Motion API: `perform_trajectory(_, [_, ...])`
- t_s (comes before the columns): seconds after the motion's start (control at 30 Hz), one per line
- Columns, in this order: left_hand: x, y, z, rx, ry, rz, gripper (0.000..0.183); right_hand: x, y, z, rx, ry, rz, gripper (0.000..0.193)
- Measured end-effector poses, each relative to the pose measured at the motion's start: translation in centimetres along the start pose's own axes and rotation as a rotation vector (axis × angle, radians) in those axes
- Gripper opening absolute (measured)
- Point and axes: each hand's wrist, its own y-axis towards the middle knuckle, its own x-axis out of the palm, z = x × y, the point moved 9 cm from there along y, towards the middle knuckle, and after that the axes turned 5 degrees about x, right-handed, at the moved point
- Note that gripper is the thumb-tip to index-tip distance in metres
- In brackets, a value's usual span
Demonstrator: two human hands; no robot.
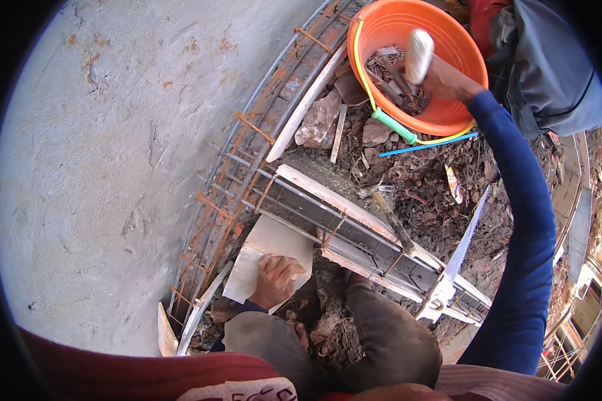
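My left hand has its fingers curled at the edge of a pale wooden board, which lies beside the rebar frame near my knee. My right arm, in a blue sleeve, stretches to the far right. There my right hand reaches into an orange bucket. A white, rounded, elongated thing shows at that hand; whether it is a wrapping on the thumb or something held is unclear. The fingers are mostly hidden. Nails and wood scraps lie in the bucket below them.
A handsaw with a white handle and a hammer lie across the wood-sided rebar trench. A grey plastered wall rises at left. Stones and rubble surround the bucket. Another person's grey clothing is at far right.
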Motion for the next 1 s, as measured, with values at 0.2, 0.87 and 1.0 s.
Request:
perform_trajectory(0.2, [0.8,-0.6,-0.6,-0.034,-0.025,-0.033,0.025,-0.2,-5.9,-2.5,-0.074,-0.156,-0.199,0.035])
perform_trajectory(0.87, [0.7,0.0,-0.2,-0.001,0.032,-0.052,0.010,3.2,3.9,-2.5,-0.199,-0.861,0.354,0.024])
perform_trajectory(1.0, [0.4,-0.4,-0.1,-0.009,0.052,-0.038,0.011,2.1,2.2,-3.5,0.049,-0.722,0.116,0.028])
